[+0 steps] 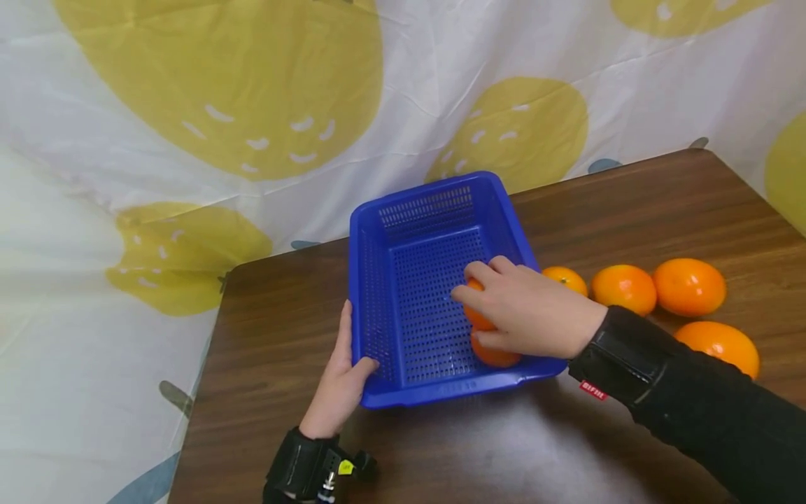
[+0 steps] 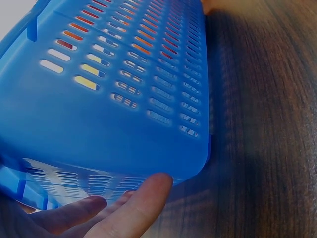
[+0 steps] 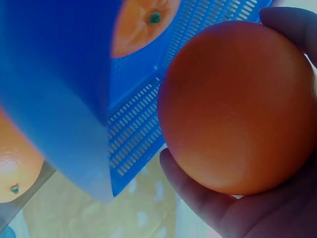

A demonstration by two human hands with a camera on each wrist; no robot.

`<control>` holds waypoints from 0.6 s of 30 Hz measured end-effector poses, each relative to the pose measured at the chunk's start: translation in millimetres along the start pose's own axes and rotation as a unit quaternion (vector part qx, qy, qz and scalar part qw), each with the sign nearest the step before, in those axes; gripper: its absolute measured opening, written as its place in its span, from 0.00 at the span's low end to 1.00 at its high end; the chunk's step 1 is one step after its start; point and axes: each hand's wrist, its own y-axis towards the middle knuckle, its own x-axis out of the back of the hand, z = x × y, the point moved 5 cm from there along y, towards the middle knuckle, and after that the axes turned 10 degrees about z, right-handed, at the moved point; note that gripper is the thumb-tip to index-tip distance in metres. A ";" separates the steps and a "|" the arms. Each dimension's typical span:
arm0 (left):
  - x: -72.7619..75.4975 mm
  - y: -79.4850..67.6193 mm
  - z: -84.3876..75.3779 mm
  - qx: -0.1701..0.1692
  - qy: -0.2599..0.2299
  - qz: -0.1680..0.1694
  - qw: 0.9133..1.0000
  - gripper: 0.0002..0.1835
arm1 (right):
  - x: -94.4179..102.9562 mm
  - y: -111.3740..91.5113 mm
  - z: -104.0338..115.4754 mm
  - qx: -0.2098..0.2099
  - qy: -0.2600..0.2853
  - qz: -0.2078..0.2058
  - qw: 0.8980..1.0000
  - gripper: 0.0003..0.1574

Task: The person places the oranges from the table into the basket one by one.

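A blue perforated plastic basket (image 1: 434,388) stands on the wooden table, tilted slightly in the head view. My left hand (image 1: 336,388) grips its near left corner, the thumb over the rim and the fingers along the outside wall; the left wrist view shows the fingers (image 2: 136,210) against the basket's side (image 2: 99,129). Over the basket's right part, my right hand (image 1: 522,308) holds an orange (image 1: 476,304), which fills much of the right wrist view as a round orange (image 3: 237,109) between thumb and fingers. A second orange (image 1: 496,353) lies in the basket's near right corner, partly hidden by that hand.
Several oranges (image 1: 689,287) lie on the table (image 1: 680,203) to the right of the basket, some beside my right forearm. Behind the table hangs a white cloth (image 1: 409,84) with yellow fruit prints.
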 end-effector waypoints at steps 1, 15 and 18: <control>0.2 -0.1 -0.1 -0.001 -0.001 0.000 1.000 0.48 | 0.3 0.9 0.6 0.000 -0.001 0.002 1.000 0.24; 0.6 -1.5 -1.6 -0.008 -0.007 0.005 1.000 0.48 | -0.9 19.9 11.3 0.017 0.000 0.024 1.000 0.27; 0.8 -0.9 -1.3 -0.007 -0.008 0.006 1.000 0.48 | -1.8 23.1 12.3 0.021 0.002 0.027 0.999 0.28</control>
